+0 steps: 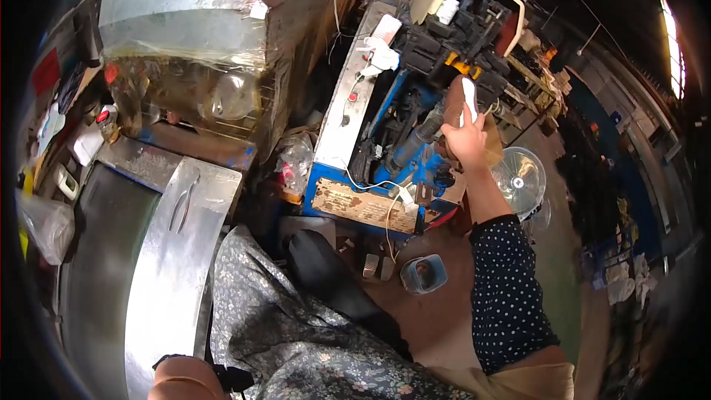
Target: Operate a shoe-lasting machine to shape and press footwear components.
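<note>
My right hand (468, 142) reaches far forward, with the arm in a dark dotted sleeve. Its fingers are closed on a shoe (453, 106) with a brown upper and a white sole, held toe-up and tilted. The shoe is in front of a machine (474, 37) with dark metal parts and a yellow piece. How far apart the two are, I cannot tell. At the lower edge a rounded patch of bare skin shows, perhaps my bent left arm; no fingers of my left hand are visible there.
A dark conveyor belt (104, 252) with a shiny metal plate (174, 274) lies at left, below a metal hood (185, 22). A blue bin (424, 274) and pedals (378, 266) are on the floor. A round fan (518, 183) stands right of my forearm. A white cable (370, 187) hangs loose.
</note>
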Action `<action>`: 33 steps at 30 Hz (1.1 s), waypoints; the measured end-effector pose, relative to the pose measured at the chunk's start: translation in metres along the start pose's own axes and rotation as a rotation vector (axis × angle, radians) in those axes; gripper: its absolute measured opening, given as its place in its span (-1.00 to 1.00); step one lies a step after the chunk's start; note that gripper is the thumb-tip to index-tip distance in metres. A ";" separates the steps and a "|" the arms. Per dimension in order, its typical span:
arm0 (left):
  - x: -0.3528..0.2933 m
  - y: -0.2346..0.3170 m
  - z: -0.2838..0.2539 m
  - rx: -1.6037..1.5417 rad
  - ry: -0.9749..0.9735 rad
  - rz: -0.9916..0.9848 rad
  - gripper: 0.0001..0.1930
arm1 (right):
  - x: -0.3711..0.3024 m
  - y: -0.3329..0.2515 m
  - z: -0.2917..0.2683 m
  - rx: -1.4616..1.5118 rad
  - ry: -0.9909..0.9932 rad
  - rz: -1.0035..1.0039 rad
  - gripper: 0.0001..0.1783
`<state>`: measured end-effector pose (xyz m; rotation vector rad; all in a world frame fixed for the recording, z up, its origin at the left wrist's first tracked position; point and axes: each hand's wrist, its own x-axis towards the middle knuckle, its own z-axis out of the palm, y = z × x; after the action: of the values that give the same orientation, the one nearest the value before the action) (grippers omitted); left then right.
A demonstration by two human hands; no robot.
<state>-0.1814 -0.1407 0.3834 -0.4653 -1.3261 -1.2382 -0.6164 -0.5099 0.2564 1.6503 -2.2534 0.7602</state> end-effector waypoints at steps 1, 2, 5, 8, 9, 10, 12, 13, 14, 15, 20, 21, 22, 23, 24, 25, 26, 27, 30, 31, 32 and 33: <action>-0.001 0.001 -0.001 0.005 0.007 0.000 -0.30 | 0.000 0.001 0.001 0.012 0.005 -0.018 -0.01; -0.003 0.000 -0.001 0.006 0.017 -0.002 -0.32 | -0.001 0.001 0.002 0.016 0.000 -0.012 -0.02; -0.002 -0.004 -0.006 0.001 0.041 -0.011 -0.36 | -0.001 0.002 0.002 0.025 0.036 -0.032 -0.03; 0.000 -0.007 -0.009 -0.005 0.052 -0.020 -0.40 | -0.001 0.003 0.002 0.039 0.071 -0.019 -0.06; 0.000 -0.006 -0.010 0.002 0.058 -0.027 -0.41 | -0.002 0.005 0.002 0.099 0.073 -0.012 -0.07; -0.001 -0.005 -0.010 0.011 0.065 -0.036 -0.42 | -0.001 0.007 0.002 0.164 0.100 -0.027 -0.08; -0.007 -0.003 -0.014 0.024 0.088 -0.042 -0.44 | -0.001 0.014 0.002 0.289 0.165 -0.096 -0.17; -0.010 -0.005 -0.020 0.036 0.105 -0.054 -0.45 | 0.000 0.018 0.000 0.313 0.222 -0.158 -0.18; -0.014 -0.007 -0.027 0.058 0.137 -0.073 -0.46 | -0.003 0.020 -0.002 0.362 0.263 -0.238 -0.19; -0.018 -0.015 -0.036 0.119 0.216 -0.115 -0.47 | -0.008 0.022 -0.007 0.423 0.303 -0.297 -0.20; -0.038 -0.114 -0.101 0.512 0.771 -0.635 -0.47 | -0.103 -0.017 -0.043 0.576 0.289 -0.432 -0.08; -0.043 -0.137 -0.114 0.447 0.871 -0.729 -0.43 | -0.137 -0.034 -0.052 0.661 0.220 -0.420 -0.07; -0.048 -0.158 -0.124 0.383 0.942 -0.674 -0.38 | -0.171 -0.053 -0.061 0.749 0.190 -0.544 -0.01; -0.055 -0.171 -0.131 0.283 1.071 -0.654 -0.31 | -0.202 -0.071 -0.067 0.832 0.148 -0.644 0.06; -0.064 -0.173 -0.137 0.052 1.105 -0.645 -0.22 | -0.238 -0.085 -0.075 0.863 0.015 -0.746 0.15; -0.075 -0.171 -0.136 -0.001 0.952 -0.602 -0.11 | -0.264 -0.098 -0.080 0.873 -0.167 -0.803 0.24; -0.087 -0.159 -0.136 0.023 1.104 -0.629 -0.12 | -0.280 -0.106 -0.081 1.025 -0.344 -0.824 0.29; -0.101 -0.143 -0.133 0.035 1.221 -0.628 -0.13 | -0.292 -0.112 -0.079 1.158 -0.550 -0.827 0.34; -0.139 -0.086 -0.131 0.421 0.995 -0.959 -0.21 | -0.288 -0.115 -0.055 1.929 -1.345 -0.055 0.26; -0.150 -0.076 -0.124 0.538 0.919 -1.131 -0.23 | -0.288 -0.113 -0.046 1.963 -1.609 0.129 0.15; -0.161 -0.068 -0.117 0.772 0.695 -1.242 -0.24 | -0.292 -0.113 -0.037 1.823 -1.816 0.196 0.05; -0.170 -0.066 -0.109 0.998 0.549 -1.398 -0.25 | -0.298 -0.114 -0.028 1.529 -1.850 0.120 -0.07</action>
<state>-0.1509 -0.1876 0.1787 1.6386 -1.5252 -1.3252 -0.4143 -0.2792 0.1654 4.3425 -2.4214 1.5404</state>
